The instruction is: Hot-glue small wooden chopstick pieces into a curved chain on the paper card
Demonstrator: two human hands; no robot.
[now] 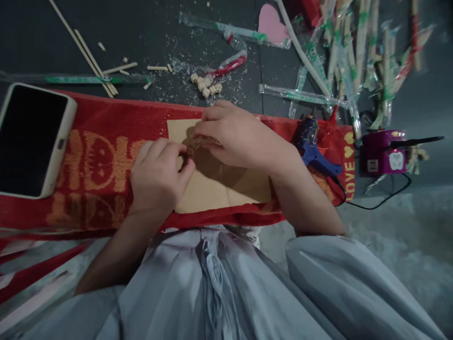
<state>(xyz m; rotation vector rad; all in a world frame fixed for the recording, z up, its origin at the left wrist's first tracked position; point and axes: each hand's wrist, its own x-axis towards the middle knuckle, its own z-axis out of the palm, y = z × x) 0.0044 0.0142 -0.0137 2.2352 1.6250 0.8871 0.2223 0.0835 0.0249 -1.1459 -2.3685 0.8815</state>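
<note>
Over a tan cardboard sheet (226, 189), both hands meet at a small, brownish, rough-looking piece (200, 142) whose kind I cannot make out. My left hand (157, 172) pinches its left end between thumb and fingertips. From above and to the right, my right hand (235, 134) has its fingers curled round the other end, hiding part of it. Just beyond the right fingers lies a small heap of short cut wooden stick pieces (205, 86) on the dark table.
A red towel (120, 108) lies under the cardboard. A phone (35, 139) is at left; a blue glue gun (311, 146) and a purple box (384, 151) with a cord are at right. Wrapped chopsticks (361, 47) pile up at back right. Loose sticks (88, 54) lie at back left.
</note>
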